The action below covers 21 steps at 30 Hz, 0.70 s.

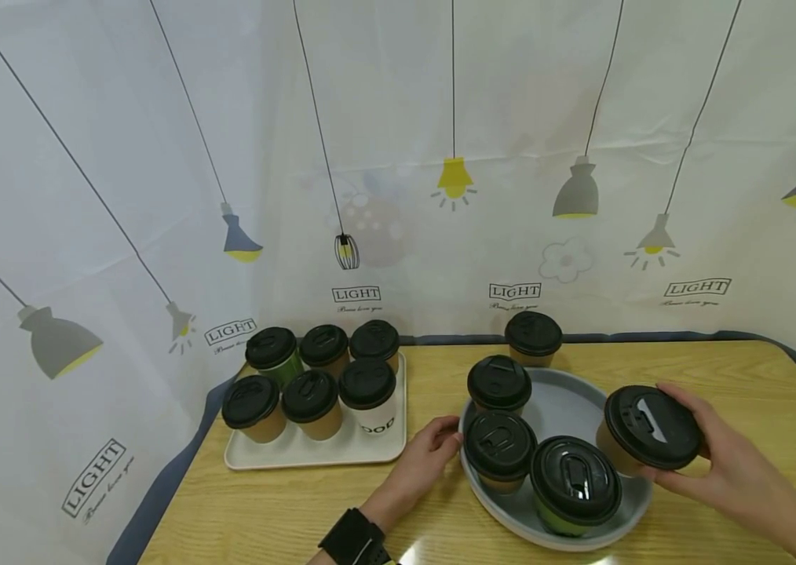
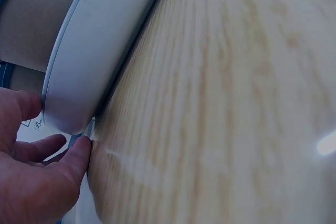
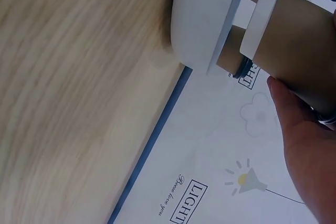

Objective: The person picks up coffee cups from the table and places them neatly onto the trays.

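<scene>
My right hand (image 1: 716,451) grips a brown paper cup (image 3: 299,45) with a black lid, tilted over the right side of a round grey tray (image 1: 560,400). In the right wrist view, the cup's pale base is raised above the tray wall. At the tray's left edge is my left hand (image 1: 426,455), thumb and fingertips holding the rim. Inside the tray, two brown cups (image 1: 500,447) stand along the left, and a green cup (image 1: 576,482) stands at the front. All have black lids.
Left of the round tray, a cream rectangular tray (image 1: 363,451) carries several lidded cups, among them a green cup (image 1: 274,353) and a white lettered cup (image 1: 370,396). Another brown cup (image 1: 534,337) stands beyond the round tray's far rim. A printed curtain (image 1: 398,196) hangs behind the wooden table (image 1: 228,518).
</scene>
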{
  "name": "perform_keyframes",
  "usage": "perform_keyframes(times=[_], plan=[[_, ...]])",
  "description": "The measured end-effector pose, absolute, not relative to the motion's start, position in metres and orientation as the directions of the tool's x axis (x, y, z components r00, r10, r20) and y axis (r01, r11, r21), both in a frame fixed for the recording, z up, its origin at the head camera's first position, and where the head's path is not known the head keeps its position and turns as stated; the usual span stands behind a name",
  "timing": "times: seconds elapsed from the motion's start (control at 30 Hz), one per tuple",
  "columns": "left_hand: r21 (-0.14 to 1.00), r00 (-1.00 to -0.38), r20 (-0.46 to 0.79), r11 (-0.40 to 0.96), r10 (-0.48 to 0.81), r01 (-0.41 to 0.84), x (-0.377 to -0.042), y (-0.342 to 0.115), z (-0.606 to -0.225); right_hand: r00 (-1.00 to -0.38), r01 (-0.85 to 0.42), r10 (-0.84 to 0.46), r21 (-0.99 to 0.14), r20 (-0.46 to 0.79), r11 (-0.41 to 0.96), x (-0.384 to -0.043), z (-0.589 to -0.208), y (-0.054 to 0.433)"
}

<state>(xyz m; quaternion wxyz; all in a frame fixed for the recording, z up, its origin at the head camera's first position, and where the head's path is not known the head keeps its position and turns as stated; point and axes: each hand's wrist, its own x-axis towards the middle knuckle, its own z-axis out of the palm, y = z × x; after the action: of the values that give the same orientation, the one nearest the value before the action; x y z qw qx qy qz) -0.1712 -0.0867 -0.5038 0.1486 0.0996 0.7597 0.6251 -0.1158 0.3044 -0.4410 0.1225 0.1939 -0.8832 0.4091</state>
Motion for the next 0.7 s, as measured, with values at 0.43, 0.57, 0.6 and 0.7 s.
perform_keyframes(times=[0.43,0.57,0.6,0.7], plan=[[0.981,-0.933,-0.102,0.192,0.346,-0.036,-0.172,-0.087,-0.503,-0.924,-0.383,-0.269,-0.655,0.273,0.651,-0.112,-0.456,0.297],[0.981,-0.932,-0.107,0.19,0.345,-0.042,-0.172,-0.087,-0.503,-0.924,-0.382,-0.266,-0.64,0.276,0.667,-0.112,-0.46,0.295],[0.981,-0.932,-0.107,0.187,0.346,-0.044,-0.173,-0.087,-0.503,-0.921,-0.39,-0.266,-0.633,0.285,0.669,-0.112,-0.461,0.295],[0.981,-0.932,-0.11,0.189,0.346,-0.046,-0.173,-0.088,-0.503,-0.909,-0.413,-0.272,-0.603,0.315,0.682,-0.114,-0.466,0.295]])
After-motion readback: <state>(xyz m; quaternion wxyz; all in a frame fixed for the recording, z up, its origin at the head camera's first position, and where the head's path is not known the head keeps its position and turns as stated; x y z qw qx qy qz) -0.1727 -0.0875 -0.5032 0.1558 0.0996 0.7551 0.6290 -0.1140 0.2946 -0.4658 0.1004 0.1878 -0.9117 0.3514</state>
